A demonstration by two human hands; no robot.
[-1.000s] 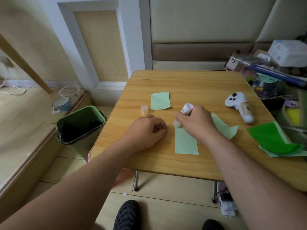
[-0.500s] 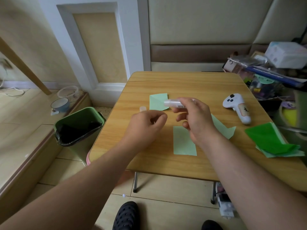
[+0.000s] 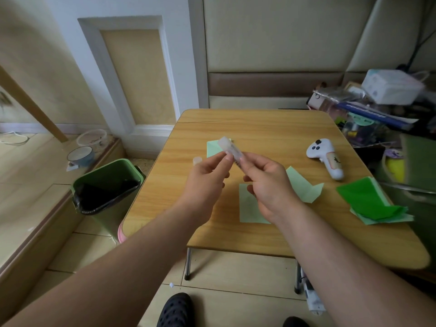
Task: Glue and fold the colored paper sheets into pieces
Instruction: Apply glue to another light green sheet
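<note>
Over the table (image 3: 259,123), mid-air, both hands meet on the glue stick (image 3: 230,148). Left to right: cap (image 3: 197,160) stands on the wood left of the hands; left hand (image 3: 207,178) pinches the stick's lower end, right hand (image 3: 269,182) grips the same end — tube's long axis tilts up and away to the left, open tip far end. Pale green sheet (image 3: 250,208) lies flat directly below the right hand, partly hidden by its wrist. Can't tell whether glue is extended — tip is blurred.
</note>
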